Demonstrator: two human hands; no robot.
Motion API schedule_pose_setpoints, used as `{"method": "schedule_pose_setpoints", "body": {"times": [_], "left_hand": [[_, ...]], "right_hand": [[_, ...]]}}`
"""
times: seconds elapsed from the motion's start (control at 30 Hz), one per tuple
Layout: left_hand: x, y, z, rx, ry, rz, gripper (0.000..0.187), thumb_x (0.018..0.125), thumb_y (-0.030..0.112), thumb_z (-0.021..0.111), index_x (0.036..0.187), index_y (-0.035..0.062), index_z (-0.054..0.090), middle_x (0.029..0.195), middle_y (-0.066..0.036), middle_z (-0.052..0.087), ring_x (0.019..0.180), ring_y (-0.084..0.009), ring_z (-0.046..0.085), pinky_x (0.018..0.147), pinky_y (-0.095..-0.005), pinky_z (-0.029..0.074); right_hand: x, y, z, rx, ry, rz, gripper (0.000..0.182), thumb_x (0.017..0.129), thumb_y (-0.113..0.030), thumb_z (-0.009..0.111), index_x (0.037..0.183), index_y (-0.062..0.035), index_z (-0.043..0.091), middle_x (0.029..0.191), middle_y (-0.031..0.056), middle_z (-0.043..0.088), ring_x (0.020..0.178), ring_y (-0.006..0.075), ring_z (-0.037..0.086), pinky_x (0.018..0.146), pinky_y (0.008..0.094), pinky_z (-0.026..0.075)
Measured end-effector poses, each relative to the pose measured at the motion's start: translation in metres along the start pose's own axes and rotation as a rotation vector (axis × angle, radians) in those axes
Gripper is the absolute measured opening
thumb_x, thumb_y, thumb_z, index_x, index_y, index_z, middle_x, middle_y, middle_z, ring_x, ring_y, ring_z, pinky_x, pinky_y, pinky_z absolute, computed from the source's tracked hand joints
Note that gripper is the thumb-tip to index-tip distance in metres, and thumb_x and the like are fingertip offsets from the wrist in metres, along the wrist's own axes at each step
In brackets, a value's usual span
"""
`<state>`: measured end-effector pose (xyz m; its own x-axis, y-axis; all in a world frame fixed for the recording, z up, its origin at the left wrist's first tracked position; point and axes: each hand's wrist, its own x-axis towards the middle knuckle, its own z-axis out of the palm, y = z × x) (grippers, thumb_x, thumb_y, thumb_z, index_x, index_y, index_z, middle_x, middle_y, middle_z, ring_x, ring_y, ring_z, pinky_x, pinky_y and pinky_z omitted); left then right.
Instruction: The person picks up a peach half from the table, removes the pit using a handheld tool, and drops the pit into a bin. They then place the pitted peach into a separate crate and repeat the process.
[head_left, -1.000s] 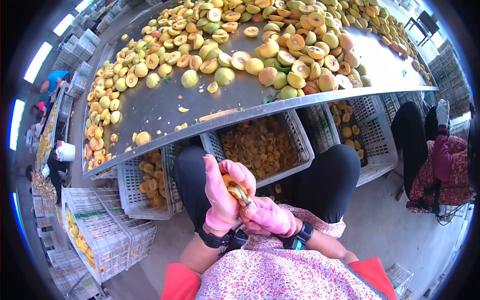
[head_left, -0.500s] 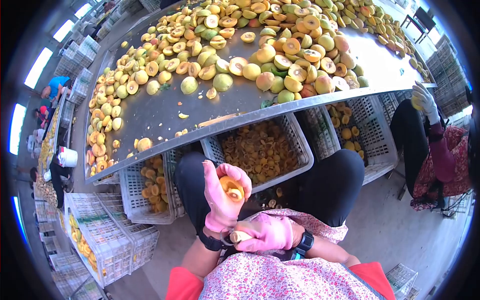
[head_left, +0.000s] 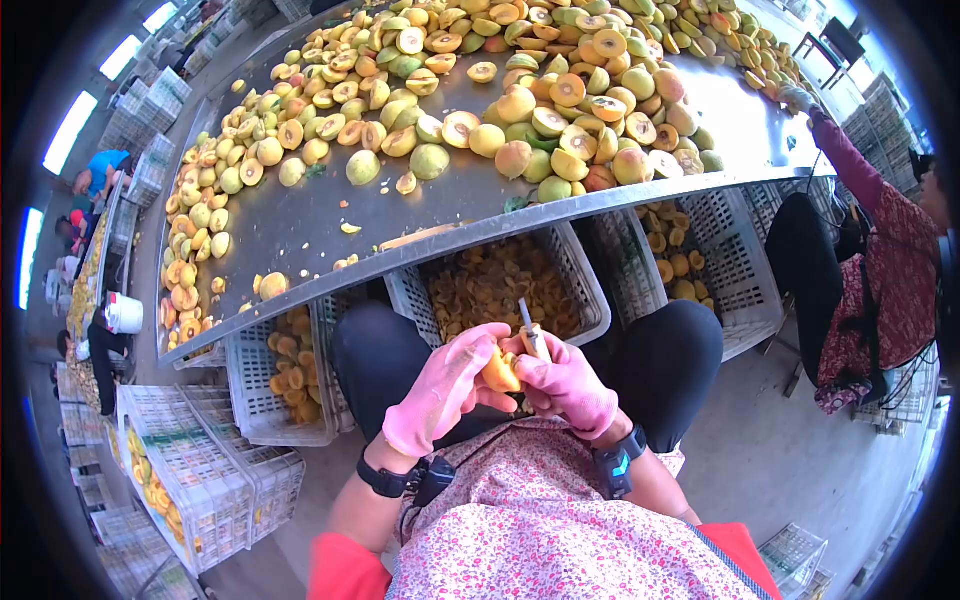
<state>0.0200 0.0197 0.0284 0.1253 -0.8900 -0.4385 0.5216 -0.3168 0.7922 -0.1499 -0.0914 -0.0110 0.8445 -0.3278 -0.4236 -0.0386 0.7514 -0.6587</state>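
My left hand, in a pink glove, is closed round a yellow-orange peach half above my lap. Against its right side, my right hand, also gloved in pink, grips a pitting tool with a pale wooden handle. A thin metal shaft sticks up from that handle. The tool's other end is hidden by the fingers and the peach. Just beyond both hands, a grey plastic crate under the table holds many small orange-brown pieces.
A metal table heaped with cut peaches spans the front, its edge above the crates. Crates of peach halves stand left and right of my knees. A co-worker on the right reaches onto the table.
My hands have come together farther from my body, the peach half tilting down to meet the right hand. The tool has turned to point up. The co-worker's arm has stretched out over the table.
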Motion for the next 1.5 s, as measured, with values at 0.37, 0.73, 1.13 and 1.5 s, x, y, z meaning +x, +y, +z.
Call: {"method": "schedule_pose_setpoints", "body": {"times": [0.37, 0.73, 1.13, 1.5], "left_hand": [[0.013, 0.007, 0.008, 0.282, 0.107, 0.019, 0.051, 0.106, 0.049, 0.050, 0.119, 0.0008, 0.061, 0.101, -0.009, 0.065, 0.075, -0.0173, 0.070, 0.060, -0.0272, 0.058], [-0.002, -0.020, 0.028, 0.013, 0.100, 0.033, 0.057, 0.110, 0.052, 0.037, 0.125, 0.0015, 0.058, 0.103, -0.012, 0.069, 0.071, -0.0138, 0.067, 0.056, -0.0242, 0.053], [-0.042, 0.002, -0.028, -0.382, 0.238, 0.200, 0.048, 0.109, 0.046, 0.040, 0.122, 0.0049, 0.061, 0.110, -0.015, 0.069, 0.086, -0.0248, 0.070, 0.067, -0.0348, 0.057], [-0.050, 0.098, -0.100, 0.921, 0.923, 0.555, 0.041, 0.104, 0.034, 0.059, 0.130, 0.0029, 0.062, 0.123, -0.008, 0.063, 0.114, -0.0175, 0.059, 0.096, -0.0356, 0.050]], "right_hand": [[-0.011, -0.001, 0.009, -0.162, 0.182, -0.142, 0.033, 0.083, -0.010, 0.083, 0.105, -0.0101, 0.059, 0.077, -0.0024, 0.061, 0.058, 0.0031, 0.054, 0.049, 0.0186, 0.038], [0.003, 0.002, -0.001, -0.201, 0.656, -0.475, 0.026, 0.087, -0.003, 0.076, 0.094, -0.0103, 0.053, 0.076, -0.0054, 0.055, 0.055, 0.0023, 0.050, 0.046, 0.0197, 0.037], [0.002, 0.010, 0.003, -0.195, 0.553, -0.304, 0.027, 0.093, -0.010, 0.072, 0.117, -0.0093, 0.062, 0.081, -0.0048, 0.060, 0.060, 0.0026, 0.053, 0.047, 0.0187, 0.039], [0.000, 0.009, 0.011, -0.119, 0.414, -0.213, 0.029, 0.102, -0.025, 0.061, 0.126, -0.0091, 0.057, 0.079, -0.0067, 0.052, 0.056, 0.0025, 0.048, 0.049, 0.0192, 0.037]]}}
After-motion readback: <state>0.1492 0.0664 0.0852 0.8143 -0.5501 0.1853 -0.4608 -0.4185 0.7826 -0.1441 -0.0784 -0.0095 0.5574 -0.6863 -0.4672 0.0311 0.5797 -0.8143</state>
